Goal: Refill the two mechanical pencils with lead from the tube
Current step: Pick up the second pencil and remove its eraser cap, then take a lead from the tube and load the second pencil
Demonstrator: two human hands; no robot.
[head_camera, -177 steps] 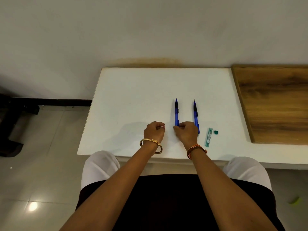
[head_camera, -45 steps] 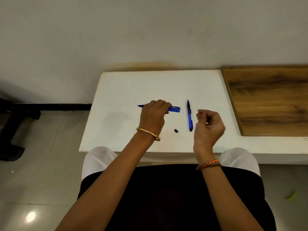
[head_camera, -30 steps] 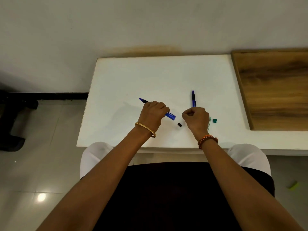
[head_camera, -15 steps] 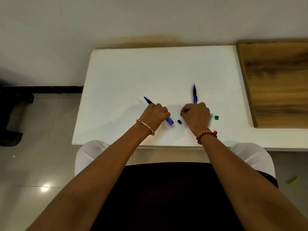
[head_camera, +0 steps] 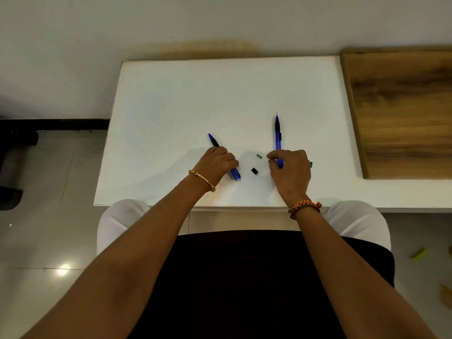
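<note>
We see the black cap (head_camera: 254, 170) and grey eraser (head_camera: 259, 156) loose on the counter (head_camera: 171, 106); a sleeve may roll them off. Left grip (head_camera: 217, 162) pinches one pencil (head_camera: 234, 172), tip toward 11 o'clock; right grip (head_camera: 289, 165) pinches the other pencil (head_camera: 277, 135), tip toward 12.
</note>
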